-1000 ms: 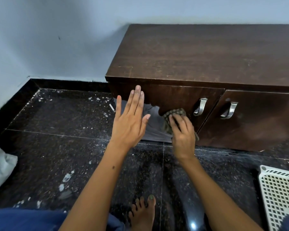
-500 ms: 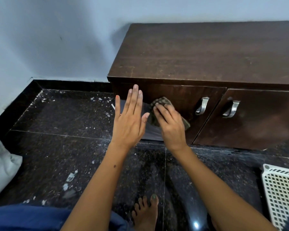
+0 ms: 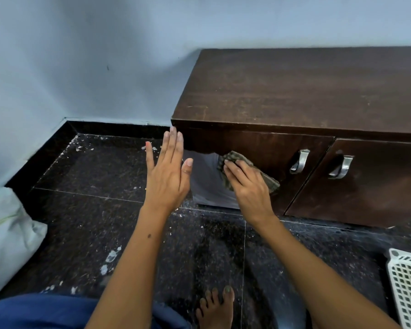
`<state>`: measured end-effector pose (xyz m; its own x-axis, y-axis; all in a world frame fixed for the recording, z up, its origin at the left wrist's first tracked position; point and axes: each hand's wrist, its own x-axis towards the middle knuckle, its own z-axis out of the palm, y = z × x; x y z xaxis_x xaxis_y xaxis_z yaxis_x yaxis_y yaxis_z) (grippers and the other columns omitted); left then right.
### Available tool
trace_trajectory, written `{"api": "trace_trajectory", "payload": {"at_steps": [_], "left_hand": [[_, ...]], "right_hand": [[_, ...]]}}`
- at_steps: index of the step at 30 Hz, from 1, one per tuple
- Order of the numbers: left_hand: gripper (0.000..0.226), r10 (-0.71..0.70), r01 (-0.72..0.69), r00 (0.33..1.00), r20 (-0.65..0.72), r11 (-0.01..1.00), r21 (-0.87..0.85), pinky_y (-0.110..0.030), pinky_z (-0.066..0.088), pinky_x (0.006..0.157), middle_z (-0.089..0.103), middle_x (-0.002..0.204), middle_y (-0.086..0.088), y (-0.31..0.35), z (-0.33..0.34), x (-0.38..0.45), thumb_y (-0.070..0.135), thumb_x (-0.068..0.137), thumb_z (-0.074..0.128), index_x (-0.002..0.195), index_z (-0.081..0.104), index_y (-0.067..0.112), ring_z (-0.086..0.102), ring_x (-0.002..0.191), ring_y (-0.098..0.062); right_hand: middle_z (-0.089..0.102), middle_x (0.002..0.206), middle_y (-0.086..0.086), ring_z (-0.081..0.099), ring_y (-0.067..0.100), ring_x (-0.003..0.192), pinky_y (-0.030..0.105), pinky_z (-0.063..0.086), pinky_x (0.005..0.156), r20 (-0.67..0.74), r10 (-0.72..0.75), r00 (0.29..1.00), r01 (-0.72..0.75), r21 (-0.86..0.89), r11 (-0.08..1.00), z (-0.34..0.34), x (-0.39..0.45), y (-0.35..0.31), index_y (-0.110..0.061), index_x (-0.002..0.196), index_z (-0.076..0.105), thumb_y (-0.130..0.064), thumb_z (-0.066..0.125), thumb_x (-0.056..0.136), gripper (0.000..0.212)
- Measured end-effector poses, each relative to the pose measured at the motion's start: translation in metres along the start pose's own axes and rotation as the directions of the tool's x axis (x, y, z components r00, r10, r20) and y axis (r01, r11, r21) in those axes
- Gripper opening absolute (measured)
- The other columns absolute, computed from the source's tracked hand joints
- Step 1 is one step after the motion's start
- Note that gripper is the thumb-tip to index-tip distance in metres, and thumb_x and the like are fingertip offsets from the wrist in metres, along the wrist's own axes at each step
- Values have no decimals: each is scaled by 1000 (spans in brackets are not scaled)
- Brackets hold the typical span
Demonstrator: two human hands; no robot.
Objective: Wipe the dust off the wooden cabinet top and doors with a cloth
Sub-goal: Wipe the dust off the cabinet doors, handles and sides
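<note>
Dark floor (image 3: 86, 210) fronts one cabinet (image 3: 294, 91), two doors: right hand (image 3: 249, 186) presses one cloth (image 3: 233, 157); left hand (image 3: 167, 174) spread

bare forearms, no sleeves; blue garment (image 3: 45, 312) over lap; barefoot.

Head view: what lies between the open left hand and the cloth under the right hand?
Only a pale grey patch on the cabinet's left door separates left hand from cloth.
</note>
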<state>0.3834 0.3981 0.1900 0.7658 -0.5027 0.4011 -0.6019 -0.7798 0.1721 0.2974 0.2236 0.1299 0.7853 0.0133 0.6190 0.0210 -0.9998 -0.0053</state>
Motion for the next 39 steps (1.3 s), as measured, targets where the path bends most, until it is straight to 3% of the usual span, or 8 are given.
{"api": "trace_trajectory", "payload": {"at_steps": [4,11,16,21,26,30,34,39], "left_hand": [[63,6,-6,1000,-10,1000,-23,-40,-14,116,7,158,-2,-2,0,1,43,97,6,150,14,11,0,145,-10],[63,7,-7,1000,5,1000,-30,-43,-11,117,7,158,-2,-1,-2,-1,42,96,5,150,13,11,-1,146,-11],[61,27,-27,1000,-5,999,-42,-42,-13,116,9,158,-2,-5,-3,0,40,97,5,149,15,10,2,146,-11],[61,18,-18,1000,-2,998,-64,-41,-15,116,7,158,1,-6,-4,0,40,96,5,150,14,12,0,145,-10],[60,35,-37,999,-26,996,-80,-40,-14,116,8,157,1,-8,1,1,39,97,6,149,16,11,2,146,-10],[58,36,-42,998,-53,992,-123,-41,-13,116,16,156,0,-10,0,2,36,98,8,148,21,10,5,145,-10],[57,32,-42,997,-73,988,-146,-43,-11,117,19,156,0,-10,-2,3,36,98,7,147,24,12,6,145,-10],[57,46,-57,996,-74,986,-157,-44,-10,117,20,155,0,-14,-1,4,36,98,7,147,24,12,7,146,-11]], "right_hand": [[59,129,8,58,28,115,40,48,91,-93,45,995,-41,43,998,1,13,-8,-1,120,63,3,67,78,42],[68,115,5,66,26,103,37,54,83,4,-36,999,36,30,999,5,12,-18,-2,103,72,-3,85,63,43],[63,125,7,60,27,113,38,50,92,-108,8,994,0,79,997,12,30,-32,0,116,65,-5,53,86,33],[70,111,3,65,21,107,32,52,88,84,-103,991,99,47,994,20,19,-36,-6,99,74,-9,80,67,33],[63,125,8,59,28,115,39,50,92,-86,45,995,-34,122,992,23,25,-42,1,116,64,-4,64,83,33],[69,114,2,64,22,108,32,53,86,-63,-92,994,101,146,984,35,47,-64,-6,101,73,-9,69,78,24],[72,105,0,67,18,102,27,52,84,-15,-132,991,133,115,984,39,32,-63,-9,92,77,-14,44,83,35],[66,119,8,52,24,118,32,41,95,-228,-21,974,61,168,984,43,57,-66,0,110,68,-8,59,86,27]]}}
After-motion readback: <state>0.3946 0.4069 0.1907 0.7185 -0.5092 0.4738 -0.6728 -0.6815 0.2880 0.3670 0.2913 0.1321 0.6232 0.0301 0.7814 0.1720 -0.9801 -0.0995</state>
